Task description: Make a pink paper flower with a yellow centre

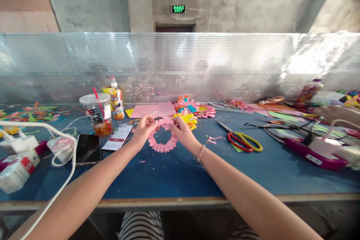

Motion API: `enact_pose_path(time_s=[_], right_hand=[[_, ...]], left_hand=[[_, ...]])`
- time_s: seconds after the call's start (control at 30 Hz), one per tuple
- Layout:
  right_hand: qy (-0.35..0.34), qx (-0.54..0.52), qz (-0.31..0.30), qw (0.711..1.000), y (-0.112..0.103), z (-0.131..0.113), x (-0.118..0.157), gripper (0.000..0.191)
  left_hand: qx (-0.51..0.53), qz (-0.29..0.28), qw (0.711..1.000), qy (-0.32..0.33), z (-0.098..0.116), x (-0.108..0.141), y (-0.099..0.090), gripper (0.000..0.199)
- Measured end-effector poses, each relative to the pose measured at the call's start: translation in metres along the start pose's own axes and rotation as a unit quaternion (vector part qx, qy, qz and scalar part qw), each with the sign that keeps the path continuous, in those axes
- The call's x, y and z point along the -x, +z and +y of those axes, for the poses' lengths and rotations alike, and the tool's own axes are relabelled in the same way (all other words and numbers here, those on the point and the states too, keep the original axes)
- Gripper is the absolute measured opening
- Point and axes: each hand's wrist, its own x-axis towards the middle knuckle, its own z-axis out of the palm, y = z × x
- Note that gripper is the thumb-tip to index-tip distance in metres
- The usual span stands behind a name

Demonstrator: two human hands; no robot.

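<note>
Together, both hands [143, 130] [182, 131] pinch a pink ring [162, 147]

In mid-frame, a paper ring [163, 147] sits between the left hand [144, 132] and the right hand [182, 130], over the table [157, 183]. Behind it lie a paper sheet [153, 110] and, rightward, paper flowers [206, 111]. Right of centre lie scissors [244, 141]; towards the right edge, a power strip [303, 152]. Left of centre, a drink cup [92, 107] stands beside a bottle [116, 101], behind a smartphone [88, 149]. A mesh partition [239, 67] spans the background, below an exit sign [178, 9] at upper centre.
</note>
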Motion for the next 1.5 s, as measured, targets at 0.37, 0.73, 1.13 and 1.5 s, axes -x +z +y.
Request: enact_pose_path(time_s=[0.37,0.73,1.13,1.5], right_hand=[[0.005,0.005,0.004,1.000,-0.002,0.000,-0.003,0.011],[-0.003,-0.008,-0.004,1.000,-0.002,0.004,-0.003,0.012],[-0.015,-0.072,-0.013,0.997,-0.008,0.003,-0.004,0.019],[0.066,-0.143,-0.066,0.985,-0.014,0.016,-0.009,0.024]], left_hand=[[-0.006,0.014,0.999,-0.047,-0.005,-0.003,-0.005,0.018],[-0.042,0.004,0.999,-0.023,-0.005,-0.004,-0.004,0.027],[-0.030,0.037,0.999,-0.008,0.000,-0.003,-0.003,0.020],[0.047,0.065,0.995,-0.051,-0.004,-0.007,-0.006,0.023]])
